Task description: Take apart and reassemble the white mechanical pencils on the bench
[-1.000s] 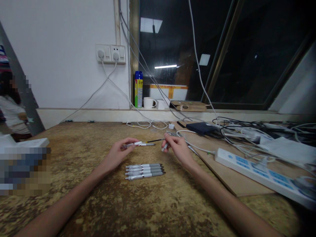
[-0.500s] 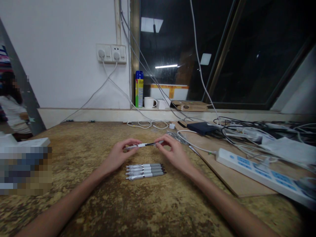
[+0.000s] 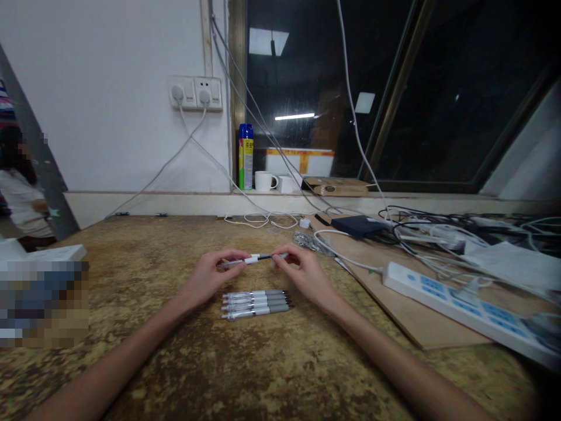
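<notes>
My left hand [image 3: 209, 275] pinches the white and clear barrel of a pen [image 3: 252, 259], held level above the table. Out of the barrel's right end runs a thin dark refill [image 3: 265, 256]. Its far end reaches the fingers of my right hand [image 3: 305, 273], which are closed on the pen's grey front section [image 3: 283, 255]. My fingers partly cover both pen parts. Just below the hands, several white and grey pens [image 3: 256, 305] lie side by side on the table, their clear ends to the left and dark tips to the right.
The worn wooden table [image 3: 175, 368] carries a board [image 3: 394, 316] with a power strip [image 3: 456, 307] and tangled cables [image 3: 421, 234] at right. A crumpled plastic bag [image 3: 307, 240] lies behind my right hand. A mug [image 3: 264, 181] and spray can [image 3: 246, 158] stand on the sill.
My right hand has come slightly closer to the left, so a shorter length of dark refill shows between the two pen parts. The row of pens lies as before.
</notes>
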A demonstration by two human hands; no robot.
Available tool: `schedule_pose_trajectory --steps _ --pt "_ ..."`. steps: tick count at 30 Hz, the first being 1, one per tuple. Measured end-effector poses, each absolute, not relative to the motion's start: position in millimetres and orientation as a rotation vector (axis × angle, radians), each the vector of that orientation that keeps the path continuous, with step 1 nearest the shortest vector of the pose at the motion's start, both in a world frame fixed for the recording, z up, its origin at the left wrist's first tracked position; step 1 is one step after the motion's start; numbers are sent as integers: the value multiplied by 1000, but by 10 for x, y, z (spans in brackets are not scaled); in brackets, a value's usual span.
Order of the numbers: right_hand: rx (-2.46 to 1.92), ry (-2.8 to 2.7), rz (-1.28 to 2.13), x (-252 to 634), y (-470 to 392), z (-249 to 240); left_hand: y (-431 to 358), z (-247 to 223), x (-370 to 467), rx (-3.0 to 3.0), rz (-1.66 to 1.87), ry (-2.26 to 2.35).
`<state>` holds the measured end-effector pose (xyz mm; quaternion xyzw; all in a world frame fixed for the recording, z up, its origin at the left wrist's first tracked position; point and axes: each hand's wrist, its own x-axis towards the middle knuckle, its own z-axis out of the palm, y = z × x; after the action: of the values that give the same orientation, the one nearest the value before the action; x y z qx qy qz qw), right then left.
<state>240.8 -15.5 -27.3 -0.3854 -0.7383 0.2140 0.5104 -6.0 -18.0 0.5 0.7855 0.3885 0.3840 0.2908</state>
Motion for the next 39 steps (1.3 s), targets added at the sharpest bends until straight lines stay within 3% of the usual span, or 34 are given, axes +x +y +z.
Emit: schedule_pose_trajectory --steps 13,24,39 --pt "-901 -1639 763 2344 -163 -257 -176 11 -60 2093 1038 1046" --pt "-929 -1395 805 2446 -76 -217 -88 -50 -125 2102 1089 1114" --pt "-934 -1458 790 2404 -108 -209 -118 -38 -100 2092 1071 1073"
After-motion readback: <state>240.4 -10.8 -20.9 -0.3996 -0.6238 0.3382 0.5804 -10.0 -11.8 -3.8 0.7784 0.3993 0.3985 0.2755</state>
